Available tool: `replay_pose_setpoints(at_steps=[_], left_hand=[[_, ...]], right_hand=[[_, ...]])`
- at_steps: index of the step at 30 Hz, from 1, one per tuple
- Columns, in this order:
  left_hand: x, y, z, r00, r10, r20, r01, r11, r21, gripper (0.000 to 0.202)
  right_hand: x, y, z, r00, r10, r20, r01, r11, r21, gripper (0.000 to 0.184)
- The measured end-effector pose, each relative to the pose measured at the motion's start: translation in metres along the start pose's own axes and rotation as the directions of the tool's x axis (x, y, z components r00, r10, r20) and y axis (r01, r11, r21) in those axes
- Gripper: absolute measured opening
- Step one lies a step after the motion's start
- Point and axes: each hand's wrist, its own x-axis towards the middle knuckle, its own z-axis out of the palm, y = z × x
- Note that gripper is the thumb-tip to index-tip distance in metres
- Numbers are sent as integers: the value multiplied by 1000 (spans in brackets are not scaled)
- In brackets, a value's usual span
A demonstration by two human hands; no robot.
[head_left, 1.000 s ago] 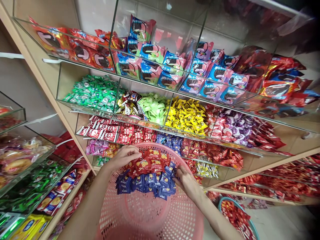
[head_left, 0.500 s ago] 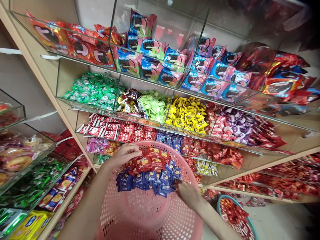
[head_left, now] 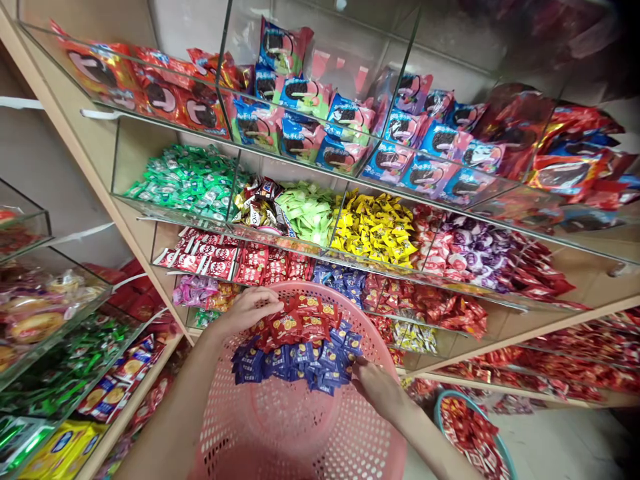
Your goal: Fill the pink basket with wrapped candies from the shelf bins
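Observation:
A pink perforated plastic basket (head_left: 240, 427) sits in front of me, tilted so its inside faces me. Red candy packets (head_left: 300, 323) with orange pictures lie in its far part, and nearer to me is a row of dark blue packets (head_left: 300, 360). My left hand (head_left: 253, 310) reaches over the left rim, fingers stretched out beside the red packets. At the right end of the blue packets is my right hand (head_left: 375, 387), its fingers curled in against them. Whatever those fingertips may hold is hidden.
Clear-fronted shelves hold green candies (head_left: 190, 180), yellow candies (head_left: 375, 227) and blue-pink cookie packs (head_left: 350, 120). A teal tub (head_left: 440, 407) of red packets stands on the floor at lower right. More shelving with yellow packs (head_left: 63, 450) runs along the left.
My right hand has shifted very slightly at the edge of the blue packets. My left hand, the basket and the packets look the same.

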Motion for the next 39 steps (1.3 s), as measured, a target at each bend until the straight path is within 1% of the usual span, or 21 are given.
replay_pose_setpoints(at_steps=[3,7,9,12,18,21,24,29,32,36,39], left_hand=[[0,-1,0,1000,7,3,-7,1000,-2,31],[1,-2,0,1000,18,1,-18,1000,-1,30],[1,-2,0,1000,20,-1,-20,1000,0,30],[1,-3,0,1000,20,4,-19,1000,-5,31],[1,-5,1,1000,6,-2,-6,1000,-26,32],[1,-5,0,1000,3,-3,-3,1000,-31,31],[1,-4,-1,1000,4,1,-4,999,-33,33],[0,-2,-1,1000,0,5,0,999,-40,33],[0,-2,-1,1000,-3,5,4,1000,-21,32],[0,0,-1,1000,-4,8,4,1000,-7,32],[0,2,-1,1000,-10,8,11,1000,-3,33]], right_hand=[[-3,-2,-9,1000,5,-3,-5,1000,-13,26],[0,-5,-24,985,110,-130,-110,994,7,19],[4,-6,-29,978,115,-175,-116,993,5,15],[10,-5,-26,978,82,-190,-85,996,-6,13],[15,4,-7,985,12,-173,-22,998,-57,14],[14,6,-3,976,-24,-216,19,999,-29,14],[13,6,-3,967,-34,-251,28,999,-25,16],[13,4,-9,972,11,-235,-21,999,-38,19],[13,1,-16,972,45,-230,-56,997,-45,16],[13,-1,-20,973,40,-225,-47,999,-23,13],[14,1,-18,964,40,-264,-39,999,8,13]])
